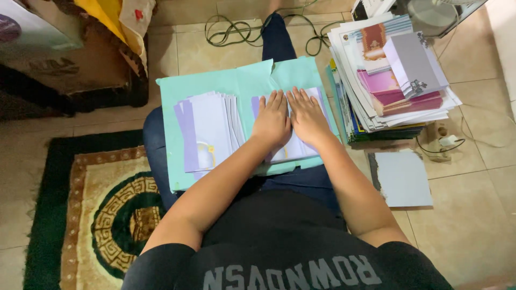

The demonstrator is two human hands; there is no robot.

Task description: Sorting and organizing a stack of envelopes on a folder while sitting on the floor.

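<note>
Pale lilac stack of cards (pixel 293 145) at centre frame, lying on a mint-green folder (pixel 215 86) spread across the lap as a work surface, so no desk needed. Left hand (pixel 272 121) and right hand (pixel 307 115) pressed flat on top, side by side, thumbs nearly touching; fingers (pixel 277 99) stretched out straight, gripping nothing, only weighing the cards down, seemingly to flatten or square them. Just to the left on the same folder, a second, fanned stack of cards (pixel 207 129), edges stepped, untouched, apparently kept apart from the pressed stack. Folder resting on dark-blue trouser legs (pixel 277 37), one leg stretched toward the top of the frame. At the upper right, close to the right arm, a tall pile of paper and card (pixel 395 80) on the tiled floor (pixel 473 215), with lilac, pink and white sheets on top, within easy reach. Below it, right of centre, a single pale sheet (pixel 403 180) flat on the tiles. At the top, a coiled green cable (pixel 236 32). Lower left, a green and gold rug (pixel 91 209).
</note>
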